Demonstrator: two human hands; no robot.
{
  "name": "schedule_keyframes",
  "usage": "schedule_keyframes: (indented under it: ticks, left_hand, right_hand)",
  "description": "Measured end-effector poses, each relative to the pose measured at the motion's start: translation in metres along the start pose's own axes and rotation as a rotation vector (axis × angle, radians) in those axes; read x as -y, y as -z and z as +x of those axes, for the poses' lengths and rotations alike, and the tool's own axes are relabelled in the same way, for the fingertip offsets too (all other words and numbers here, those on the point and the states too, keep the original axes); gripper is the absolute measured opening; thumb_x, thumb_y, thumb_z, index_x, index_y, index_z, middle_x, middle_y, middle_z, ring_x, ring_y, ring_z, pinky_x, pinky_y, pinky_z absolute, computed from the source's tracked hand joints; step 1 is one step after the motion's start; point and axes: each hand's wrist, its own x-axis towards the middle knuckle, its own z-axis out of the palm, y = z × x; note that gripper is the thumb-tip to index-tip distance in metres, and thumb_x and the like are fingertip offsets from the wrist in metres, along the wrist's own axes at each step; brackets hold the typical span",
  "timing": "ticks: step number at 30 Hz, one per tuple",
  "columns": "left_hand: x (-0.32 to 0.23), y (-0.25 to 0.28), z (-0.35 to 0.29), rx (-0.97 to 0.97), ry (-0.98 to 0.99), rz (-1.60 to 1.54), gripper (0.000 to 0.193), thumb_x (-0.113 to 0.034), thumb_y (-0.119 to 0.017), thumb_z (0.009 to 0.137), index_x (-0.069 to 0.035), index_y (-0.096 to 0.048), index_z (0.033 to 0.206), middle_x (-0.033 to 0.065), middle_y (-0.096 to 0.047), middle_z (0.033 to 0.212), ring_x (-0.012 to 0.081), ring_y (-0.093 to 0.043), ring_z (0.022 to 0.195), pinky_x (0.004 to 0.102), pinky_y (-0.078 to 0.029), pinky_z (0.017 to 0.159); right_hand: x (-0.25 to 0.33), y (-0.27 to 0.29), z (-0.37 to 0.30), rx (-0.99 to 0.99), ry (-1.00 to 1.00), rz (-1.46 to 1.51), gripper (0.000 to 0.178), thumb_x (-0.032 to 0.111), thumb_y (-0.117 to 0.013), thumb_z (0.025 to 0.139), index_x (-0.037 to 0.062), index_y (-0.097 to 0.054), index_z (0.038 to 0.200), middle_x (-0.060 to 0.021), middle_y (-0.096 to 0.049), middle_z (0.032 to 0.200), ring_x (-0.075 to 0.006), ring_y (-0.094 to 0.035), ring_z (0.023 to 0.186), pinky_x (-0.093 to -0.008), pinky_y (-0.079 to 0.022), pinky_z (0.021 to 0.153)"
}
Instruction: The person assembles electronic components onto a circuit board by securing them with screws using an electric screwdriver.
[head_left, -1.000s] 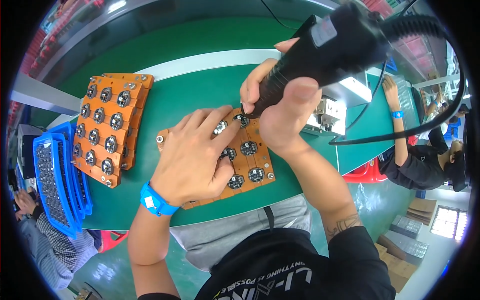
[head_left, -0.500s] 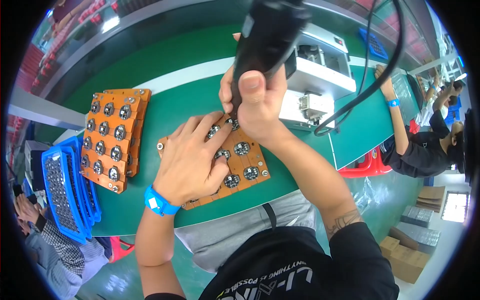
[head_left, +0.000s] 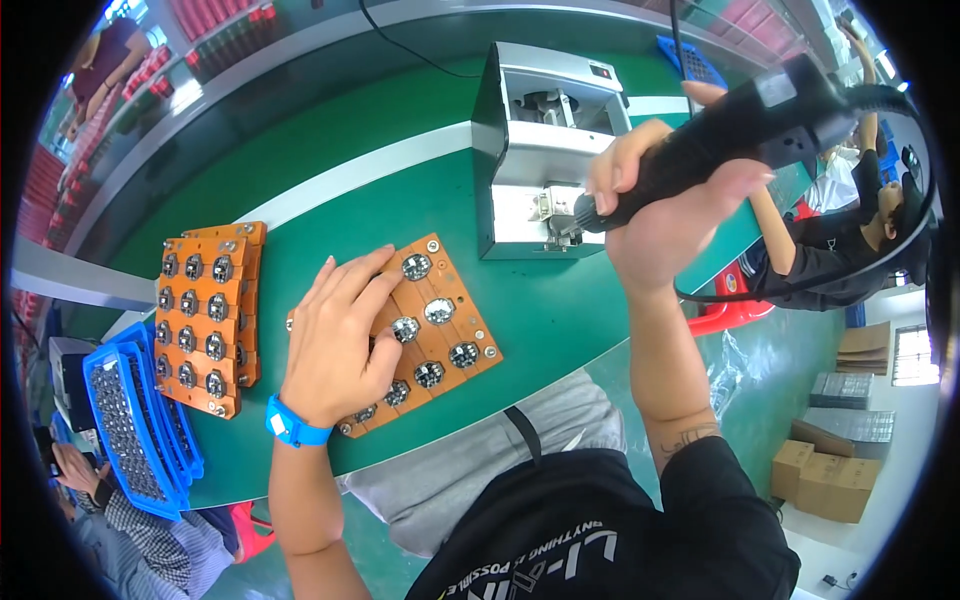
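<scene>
My right hand [head_left: 655, 240] is wrapped round a black electric screwdriver [head_left: 735, 130], which is tilted with its tip down to the left. That tip is at the small metal block on the front of a grey and white screw feeder [head_left: 565, 150]; whether they touch, I cannot tell. My left hand [head_left: 340, 345] lies flat, fingers stretched, over the left part of an orange fixture plate [head_left: 470, 318] on the green table. Small round circuit boards [head_left: 439, 311] sit in the plate's recesses, some hidden under the hand.
More orange fixture plates [head_left: 248, 310] with round boards are stacked at the left. Beside them, blue trays [head_left: 175, 465] hold many small dark parts. The screwdriver's black cable [head_left: 800, 297] loops at the right. A co-worker [head_left: 830, 250] sits at the right, near a red stool [head_left: 735, 305].
My right hand has carried the screwdriver from over the fixture plate rightward to the screw feeder. My left hand stays on the plate. The whole view has shifted slightly.
</scene>
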Motion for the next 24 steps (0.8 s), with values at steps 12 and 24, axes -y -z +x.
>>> schedule_keyframes:
  ticks: [12, 24]
  left_hand:
    - [0.005, -0.001, -0.002, -0.033, 0.012, -0.082, 0.049, -0.01, -0.053, 0.068, 0.002, -0.062, 0.114, 0.0195, -0.059, 0.13, 0.041, -0.057, 0.112, 0.0569, -0.038, 0.108]
    - [0.006, 0.0, 0.0, -0.02, 0.046, -0.112, 0.053, -0.011, -0.053, 0.067, 0.003, -0.062, 0.118, 0.0189, -0.06, 0.126, 0.0388, -0.058, 0.114, 0.0555, -0.041, 0.106]
  right_hand:
    - [-0.003, -0.007, -0.011, 0.125, -0.157, 0.074, 0.083, 0.084, -0.026, 0.086, 0.012, -0.038, 0.126, -0.0046, -0.043, 0.054, -0.0156, -0.04, 0.04, -0.029, -0.035, 0.043]
    - [-0.051, -0.093, -0.049, 0.269, -0.122, 0.276, 0.085, 0.076, -0.044, 0.088, 0.0015, -0.035, 0.127, -0.0073, -0.052, 0.058, -0.0147, -0.05, 0.044, -0.0275, -0.042, 0.045]
